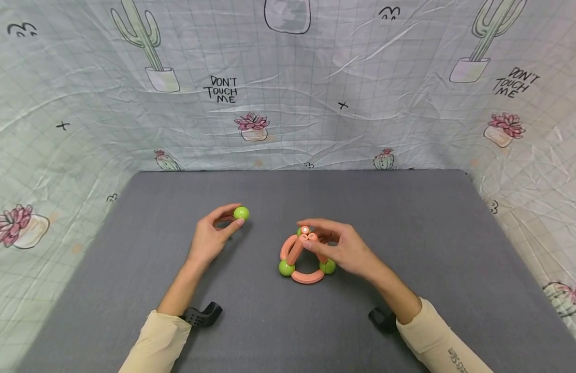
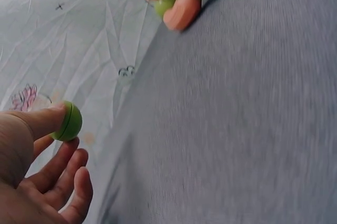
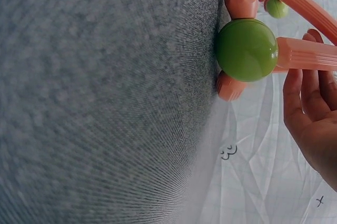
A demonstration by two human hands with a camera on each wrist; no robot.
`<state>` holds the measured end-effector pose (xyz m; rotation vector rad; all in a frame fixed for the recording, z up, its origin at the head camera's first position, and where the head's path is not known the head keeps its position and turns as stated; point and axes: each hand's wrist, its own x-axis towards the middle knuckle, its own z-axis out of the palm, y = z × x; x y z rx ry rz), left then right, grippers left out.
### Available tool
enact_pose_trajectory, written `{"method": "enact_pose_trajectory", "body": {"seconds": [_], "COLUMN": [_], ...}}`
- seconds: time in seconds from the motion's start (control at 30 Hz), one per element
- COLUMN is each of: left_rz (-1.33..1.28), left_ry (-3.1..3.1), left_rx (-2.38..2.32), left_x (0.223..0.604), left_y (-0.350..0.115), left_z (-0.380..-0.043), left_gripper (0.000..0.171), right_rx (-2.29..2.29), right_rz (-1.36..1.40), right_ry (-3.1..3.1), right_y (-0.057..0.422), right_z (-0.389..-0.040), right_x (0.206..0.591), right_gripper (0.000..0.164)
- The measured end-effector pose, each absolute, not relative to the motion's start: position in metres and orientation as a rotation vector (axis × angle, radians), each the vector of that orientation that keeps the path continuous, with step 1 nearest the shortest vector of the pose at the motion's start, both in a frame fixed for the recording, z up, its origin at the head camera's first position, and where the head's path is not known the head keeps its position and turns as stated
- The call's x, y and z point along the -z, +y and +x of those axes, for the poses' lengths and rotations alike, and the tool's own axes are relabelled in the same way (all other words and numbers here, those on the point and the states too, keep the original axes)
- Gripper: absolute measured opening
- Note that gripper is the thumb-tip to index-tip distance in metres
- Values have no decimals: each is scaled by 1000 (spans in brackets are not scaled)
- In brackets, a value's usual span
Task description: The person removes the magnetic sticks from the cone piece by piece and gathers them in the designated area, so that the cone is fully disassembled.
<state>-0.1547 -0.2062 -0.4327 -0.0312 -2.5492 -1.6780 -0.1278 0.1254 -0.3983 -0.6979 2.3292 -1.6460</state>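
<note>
In the head view, my left hand [image 1: 210, 239] holds a loose green ball [image 1: 241, 213] between thumb and fingertips, above the grey surface; a seam line shows round the ball [image 2: 70, 121] in the left wrist view. My right hand [image 1: 355, 250] grips the upper part of a toy frame built from orange rods and green balls. Curved orange rods [image 1: 307, 278] form its ring at the bottom, joined by green balls [image 1: 286, 268]. Upright rods [image 1: 294, 252] lean together, their top ends close to my right thumb. Right fingers [image 3: 309, 95] lie against one rod [image 3: 305, 54] in the right wrist view.
A dark grey table [image 1: 250, 321] lies under both hands. Pale fabric [image 1: 306, 98] printed with cacti and lettering hangs behind it and along the sides. Black wrist devices [image 1: 203, 315] are strapped at both sleeves.
</note>
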Motion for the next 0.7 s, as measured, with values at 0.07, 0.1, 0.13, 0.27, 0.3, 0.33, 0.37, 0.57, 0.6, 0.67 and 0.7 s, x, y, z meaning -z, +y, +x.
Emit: {"method": "enact_pose_trajectory", "body": {"seconds": [0.07, 0.1, 0.13, 0.27, 0.3, 0.33, 0.37, 0.57, 0.6, 0.67, 0.7], "left_rz": [-11, -4, 3, 22, 24, 27, 31, 51, 53, 57, 60], "left_ry": [-2563, -2570, -2576, -2586, -2588, -2588, -2589, -2572, -2570, -2573, -2576], "left_rx": [1651, 1638, 1624, 1604, 1597, 1593, 1587, 1557, 1550, 1531, 1522], "left_x": [435, 436, 437, 441, 441, 442, 442, 445, 445, 446, 446], "left_y": [-210, -212, -213, -219, -220, -221, -222, -228, -229, -231, -232], "left_z": [-156, -156, -156, -158, -158, -159, -159, -162, -162, -162, -162], "left_gripper": [44, 44, 44, 45, 45, 45, 45, 44, 44, 44, 43], "right_rx": [1642, 1641, 1636, 1627, 1628, 1628, 1630, 1622, 1620, 1619, 1618], "right_rz": [-707, -711, -714, -719, -720, -719, -720, -696, -693, -689, -689], "right_ry": [2331, 2331, 2334, 2340, 2339, 2340, 2338, 2341, 2342, 2342, 2341], "right_y": [126, 126, 127, 127, 127, 127, 127, 128, 127, 127, 127], "right_z": [-128, -128, -128, -129, -129, -129, -129, -128, -128, -128, -127], "right_x": [398, 399, 399, 400, 400, 400, 400, 400, 400, 400, 400], "right_gripper": [40, 40, 41, 40, 40, 40, 40, 39, 39, 39, 38]}}
